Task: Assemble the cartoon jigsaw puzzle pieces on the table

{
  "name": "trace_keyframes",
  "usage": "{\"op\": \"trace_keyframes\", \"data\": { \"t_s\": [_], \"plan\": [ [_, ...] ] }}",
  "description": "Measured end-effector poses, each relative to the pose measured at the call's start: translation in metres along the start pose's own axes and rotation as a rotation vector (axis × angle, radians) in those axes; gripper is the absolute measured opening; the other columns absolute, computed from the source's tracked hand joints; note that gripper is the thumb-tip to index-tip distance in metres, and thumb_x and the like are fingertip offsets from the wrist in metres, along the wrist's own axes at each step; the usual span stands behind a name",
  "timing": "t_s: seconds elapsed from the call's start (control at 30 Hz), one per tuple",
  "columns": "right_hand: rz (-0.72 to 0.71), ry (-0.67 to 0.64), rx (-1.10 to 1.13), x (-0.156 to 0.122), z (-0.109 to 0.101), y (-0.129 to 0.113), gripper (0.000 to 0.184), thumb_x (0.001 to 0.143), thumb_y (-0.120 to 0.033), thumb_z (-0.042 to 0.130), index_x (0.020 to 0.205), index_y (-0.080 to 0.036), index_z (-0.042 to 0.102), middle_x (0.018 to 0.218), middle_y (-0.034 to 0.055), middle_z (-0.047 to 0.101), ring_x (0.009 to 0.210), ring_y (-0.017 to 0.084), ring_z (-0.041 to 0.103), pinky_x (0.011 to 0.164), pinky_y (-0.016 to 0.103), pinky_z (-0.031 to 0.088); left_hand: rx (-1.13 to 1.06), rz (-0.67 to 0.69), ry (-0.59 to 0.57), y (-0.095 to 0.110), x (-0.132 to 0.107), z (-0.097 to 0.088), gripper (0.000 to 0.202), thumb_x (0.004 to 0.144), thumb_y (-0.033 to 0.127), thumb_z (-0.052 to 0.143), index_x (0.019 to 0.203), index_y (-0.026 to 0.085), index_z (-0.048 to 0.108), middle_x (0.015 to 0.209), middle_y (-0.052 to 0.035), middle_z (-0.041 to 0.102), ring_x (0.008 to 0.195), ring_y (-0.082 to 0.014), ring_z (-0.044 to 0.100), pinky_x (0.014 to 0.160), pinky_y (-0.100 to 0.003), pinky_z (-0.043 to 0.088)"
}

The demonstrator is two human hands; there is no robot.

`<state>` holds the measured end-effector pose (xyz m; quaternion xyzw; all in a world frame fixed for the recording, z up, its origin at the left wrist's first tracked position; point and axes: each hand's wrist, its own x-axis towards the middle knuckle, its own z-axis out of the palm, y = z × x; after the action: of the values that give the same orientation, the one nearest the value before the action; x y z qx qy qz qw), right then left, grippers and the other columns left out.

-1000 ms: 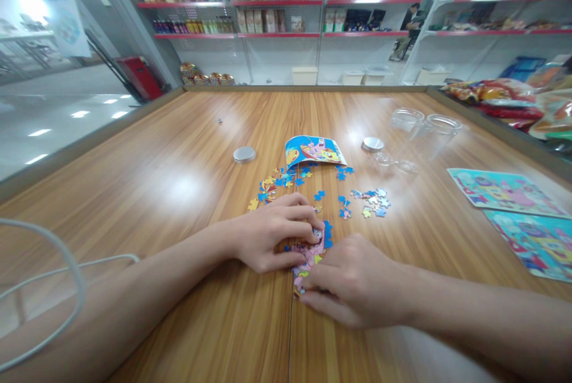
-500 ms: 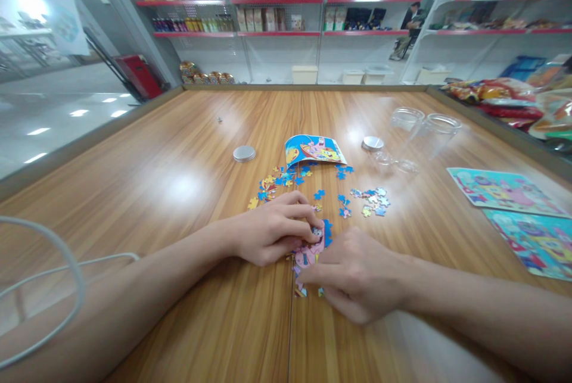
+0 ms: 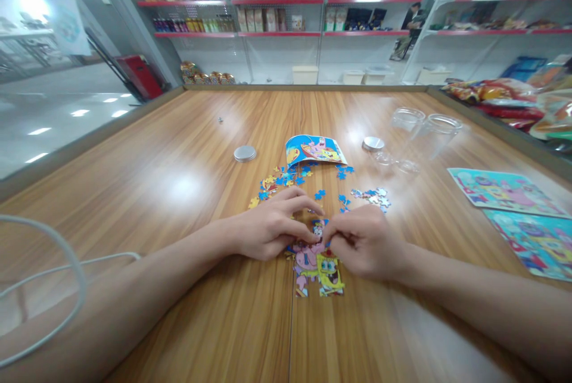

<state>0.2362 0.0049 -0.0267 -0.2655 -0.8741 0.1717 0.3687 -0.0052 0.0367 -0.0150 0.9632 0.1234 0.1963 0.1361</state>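
Observation:
A partly joined cartoon jigsaw (image 3: 318, 267) lies on the wooden table (image 3: 179, 180) in front of me, pink and yellow figures showing. My left hand (image 3: 272, 228) rests at its upper left, fingers curled and pinching at the top pieces. My right hand (image 3: 364, 240) sits at its upper right, fingers closed in a pinch against the same spot. Whether either pinch holds a loose piece is hidden. Loose blue and yellow pieces (image 3: 286, 179) lie just beyond my hands, with a paler cluster (image 3: 373, 195) to the right. A printed picture sheet (image 3: 314, 149) lies behind them.
Two round metal lids (image 3: 244, 153) (image 3: 372, 143) and clear jars (image 3: 424, 130) lie further back. Two finished puzzle boards (image 3: 504, 189) (image 3: 536, 240) rest at the right. Snack bags (image 3: 500, 94) pile at the right edge. A white cable (image 3: 53, 264) loops at left. Shop shelves stand behind.
My right hand has moved up and away from the puzzle's lower part, uncovering the yellow figure, and now pinches at the top beside my left hand. The left hand shifted slightly.

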Motion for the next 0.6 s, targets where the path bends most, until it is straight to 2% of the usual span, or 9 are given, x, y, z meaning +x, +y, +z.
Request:
{"op": "trace_keyframes", "data": {
  "t_s": [0.13, 0.23, 0.3, 0.43, 0.6],
  "plan": [
    [0.204, 0.066, -0.039, 0.006, -0.007, 0.014, 0.020, 0.075, -0.009, 0.051, 0.064, -0.015, 0.066, 0.048, -0.0056, 0.051, 0.042, 0.005, 0.041, 0.045, 0.018, 0.030, 0.151, -0.087, 0.160, -0.002, -0.002, 0.003, 0.039, 0.083, 0.003, 0.055, 0.114, 0.024, 0.069, 0.133, -0.0111, 0.056, 0.122, -0.0297, 0.046, 0.107, -0.054, 0.043],
    [0.248, 0.056, -0.042, 0.007, -0.007, 0.018, 0.020, 0.075, -0.010, 0.051, 0.064, -0.015, 0.067, 0.046, -0.0063, 0.048, 0.042, 0.004, 0.040, 0.045, 0.017, 0.030, 0.220, -0.153, 0.356, -0.005, -0.004, 0.004, 0.038, 0.082, -0.002, 0.050, 0.106, 0.021, 0.068, 0.123, -0.0095, 0.060, 0.115, -0.0264, 0.049, 0.102, -0.051, 0.045],
    [0.235, 0.016, -0.026, 0.007, -0.006, 0.018, 0.020, 0.074, -0.009, 0.051, 0.063, -0.014, 0.067, 0.046, -0.0063, 0.049, 0.041, 0.004, 0.040, 0.045, 0.016, 0.029, 0.262, -0.198, 0.439, -0.007, -0.005, 0.005, 0.033, 0.082, -0.003, 0.051, 0.098, 0.020, 0.068, 0.117, -0.0082, 0.062, 0.111, -0.0253, 0.049, 0.098, -0.049, 0.047],
    [0.123, -0.033, -0.016, 0.005, -0.003, 0.017, 0.023, 0.075, -0.009, 0.052, 0.066, -0.015, 0.073, 0.047, -0.0047, 0.056, 0.040, 0.004, 0.042, 0.045, 0.018, 0.029, 0.324, -0.255, 0.452, -0.012, -0.007, 0.006, 0.027, 0.080, -0.002, 0.055, 0.085, 0.020, 0.070, 0.115, -0.0069, 0.063, 0.110, -0.0262, 0.047, 0.096, -0.050, 0.046],
    [-0.044, -0.104, 0.033, 0.004, -0.003, 0.017, 0.032, 0.076, -0.007, 0.052, 0.086, -0.017, 0.081, 0.064, -0.0003, 0.072, 0.047, 0.007, 0.057, 0.050, 0.019, 0.039, 0.360, -0.300, 0.430, -0.016, -0.009, 0.007, 0.025, 0.080, 0.001, 0.058, 0.071, 0.019, 0.071, 0.115, -0.0061, 0.065, 0.111, -0.0271, 0.046, 0.098, -0.051, 0.043]
  ]
}}
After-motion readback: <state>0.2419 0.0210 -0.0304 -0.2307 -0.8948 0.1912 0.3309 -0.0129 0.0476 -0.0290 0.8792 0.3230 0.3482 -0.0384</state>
